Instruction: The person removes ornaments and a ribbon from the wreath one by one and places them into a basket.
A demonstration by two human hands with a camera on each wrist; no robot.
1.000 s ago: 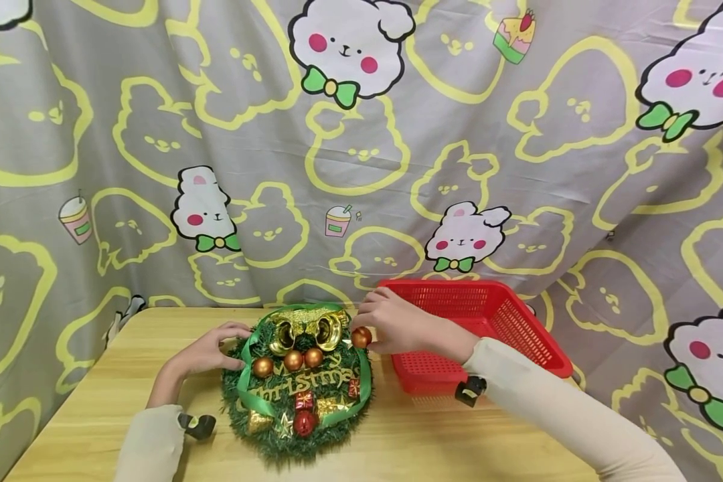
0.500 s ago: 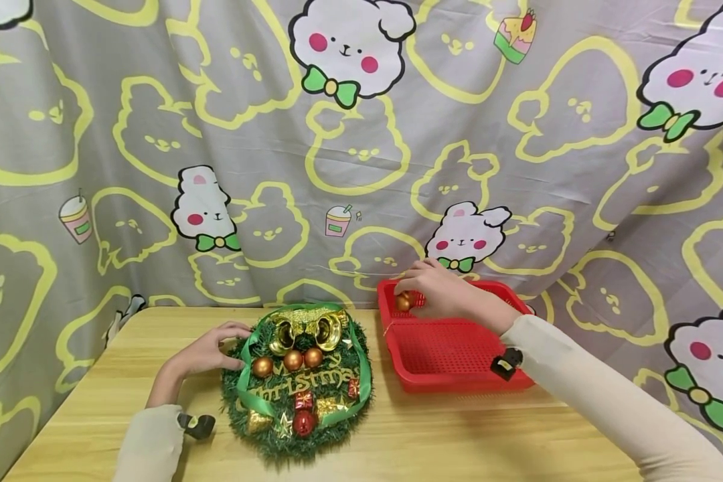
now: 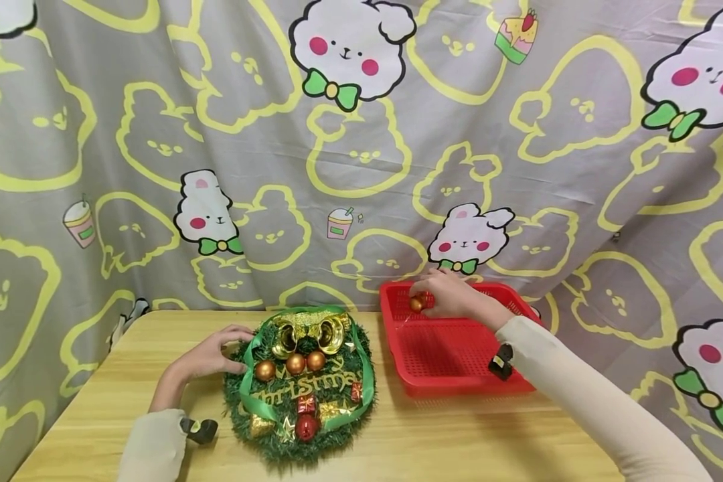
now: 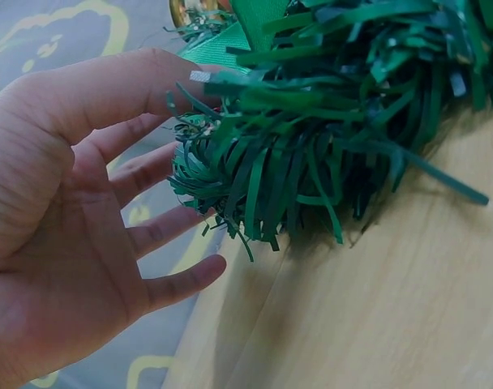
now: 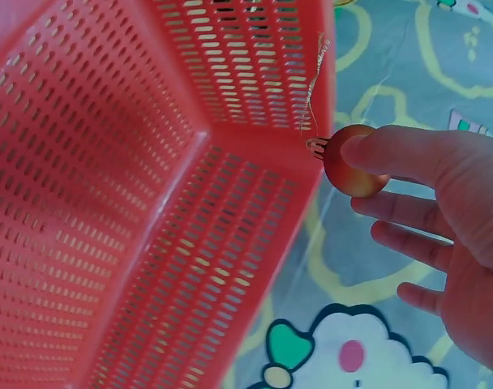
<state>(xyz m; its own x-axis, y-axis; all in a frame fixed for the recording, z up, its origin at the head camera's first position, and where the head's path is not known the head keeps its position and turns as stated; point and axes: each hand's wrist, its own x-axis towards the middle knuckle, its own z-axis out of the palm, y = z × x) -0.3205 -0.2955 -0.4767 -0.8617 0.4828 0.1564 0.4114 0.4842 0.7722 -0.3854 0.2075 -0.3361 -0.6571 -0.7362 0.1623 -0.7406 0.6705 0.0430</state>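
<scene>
My right hand (image 3: 450, 294) pinches a shiny copper-coloured bauble (image 5: 353, 162) between thumb and fingers. The bauble has a gold cap and a thin gold string (image 5: 313, 89), and it is close by the rim of a red plastic basket (image 3: 470, 387). My left hand (image 3: 211, 351) is at the left edge of a green tinsel Christmas wreath (image 3: 301, 452), its fingers relaxed and spread. In the left wrist view the little finger stands apart from the tinsel (image 4: 263, 154), which hides other fingertips. On the wreath are gold bells (image 3: 329, 335), copper baubles (image 3: 295, 363) and a red bauble (image 3: 306, 427).
A green ribbon (image 3: 248, 381) loops over the wreath, around gold Christmas lettering (image 3: 313, 386). Both wreath and basket stand on a light wooden table (image 3: 434, 442). A grey patterned curtain (image 3: 361, 167) hangs right behind the table's back edge.
My right hand has moved from the wreath's upper right edge to the far left part of the basket, carrying the copper bauble. My left hand has stayed at the wreath's left edge.
</scene>
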